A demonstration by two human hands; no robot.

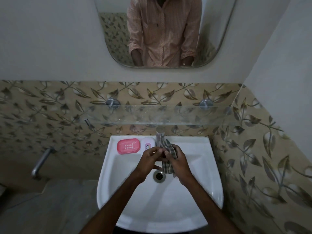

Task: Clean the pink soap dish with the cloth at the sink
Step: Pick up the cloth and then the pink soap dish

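Two bare forearms are seen rising from the bottom edge of the frame and meeting over the middle of the white sink [199,191]. The drain [158,176] lies open just below the hands, near the centre of the basin. The left hand [150,160] is curled narrowly, with its fingertips brought against the checked cloth [167,155]; whether it truly grips the fabric cannot be told. The right hand [178,160] is closed around the cloth, which is bunched between both hands, one end sticking up above the fingers and the other hanging down beside the drain.

Directly behind the hands, the tap [160,135] is partly hidden by the raised end of the cloth. On the back ledge of the sink, left of centre in the frame, the pink soap dish [128,146] is set flat, well apart from both hands and untouched. Just beside it on its right, a white soap bar [148,143] is laid, close to the left fingertips.

Above the sink, a glass shelf [152,114] is carried across the leaf-patterned tiles [50,102] on two metal brackets. At the lower left of the frame a metal wall tap [41,162] is seen. At the top, a mirror [216,31] is hung, in which the person's checked shirt is reflected.
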